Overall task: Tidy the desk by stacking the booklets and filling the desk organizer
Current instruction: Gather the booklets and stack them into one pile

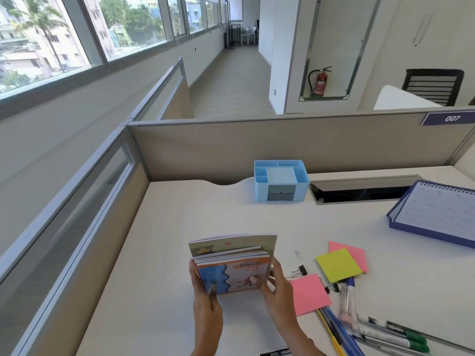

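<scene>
Your grip is working two-handed: your left hand [205,291] is curling round the left edge of the booklets [232,263] with its thumb lying on the front cover, and your right hand [279,283] is pinching the right edge, thumb in front and fingers behind. You are holding the stack near the front middle of the surface [180,222], well apart from the blue desk organizer [281,179] standing at the back by the partition. Whether the bottom edge is touching the surface I cannot tell, because your hands are hiding it.

What is looking risky, in my judgement, is the unevenness: the rear booklet is sticking up above the ones in front, so the edges are not lining up. If you are loosening either grip to square them, a thin inner booklet could be sliding out sideways or fanning open. You are also working just beside the pink sticky note [308,294] and the binder clip [302,269] on your right. Setting the stack down with a drift that way could be trapping or scattering them.

The stack is standing tilted, covers facing you and top edges leaning away toward the organizer. Its long axis is running left to right, from one hand to the other.
</scene>
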{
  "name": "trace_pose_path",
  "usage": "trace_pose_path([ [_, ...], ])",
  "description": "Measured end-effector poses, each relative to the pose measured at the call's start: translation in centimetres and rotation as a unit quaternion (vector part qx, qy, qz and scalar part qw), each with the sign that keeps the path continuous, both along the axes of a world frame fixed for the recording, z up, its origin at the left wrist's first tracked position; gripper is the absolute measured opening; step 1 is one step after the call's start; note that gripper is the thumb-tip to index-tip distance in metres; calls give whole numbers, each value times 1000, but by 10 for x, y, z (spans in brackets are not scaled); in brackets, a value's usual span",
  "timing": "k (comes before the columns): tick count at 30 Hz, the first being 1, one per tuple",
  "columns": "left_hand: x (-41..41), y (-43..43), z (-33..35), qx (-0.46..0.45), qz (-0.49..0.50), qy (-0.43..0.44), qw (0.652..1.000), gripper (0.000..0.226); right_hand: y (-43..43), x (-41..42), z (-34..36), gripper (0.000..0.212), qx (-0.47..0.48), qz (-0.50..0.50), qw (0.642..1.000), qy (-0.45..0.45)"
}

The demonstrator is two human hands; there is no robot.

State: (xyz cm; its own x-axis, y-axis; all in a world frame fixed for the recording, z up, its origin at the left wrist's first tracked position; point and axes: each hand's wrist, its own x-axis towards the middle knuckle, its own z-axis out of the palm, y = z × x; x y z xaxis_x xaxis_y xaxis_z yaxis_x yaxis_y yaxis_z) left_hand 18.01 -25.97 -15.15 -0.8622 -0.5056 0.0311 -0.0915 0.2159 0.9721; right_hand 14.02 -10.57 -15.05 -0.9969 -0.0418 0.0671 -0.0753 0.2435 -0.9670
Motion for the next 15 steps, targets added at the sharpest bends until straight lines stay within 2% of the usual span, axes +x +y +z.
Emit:
trace_pose_path([
  [3, -5, 6, -3, -1, 56, 11, 998, 95, -1, 0, -4, 56, 2, -11, 1000, -2],
  [5, -6, 7, -8, -26, 56, -2, 998, 97, -3, 1, -6, 52, 10, -13, 1000, 1],
  [9, -5, 10, -12, -25, 58, -32, 997, 77, -8, 0, -10, 59, 9, -28, 1000, 9],
  [12, -6, 13, -5, -6, 73, -19, 997, 81, -11, 1, -12, 57, 5, -46, 999, 11],
  [15, -8, 2, -12, 16, 95, -36, 995, 58, -10, -4, -15, 48, -7, -57, 998, 2],
])
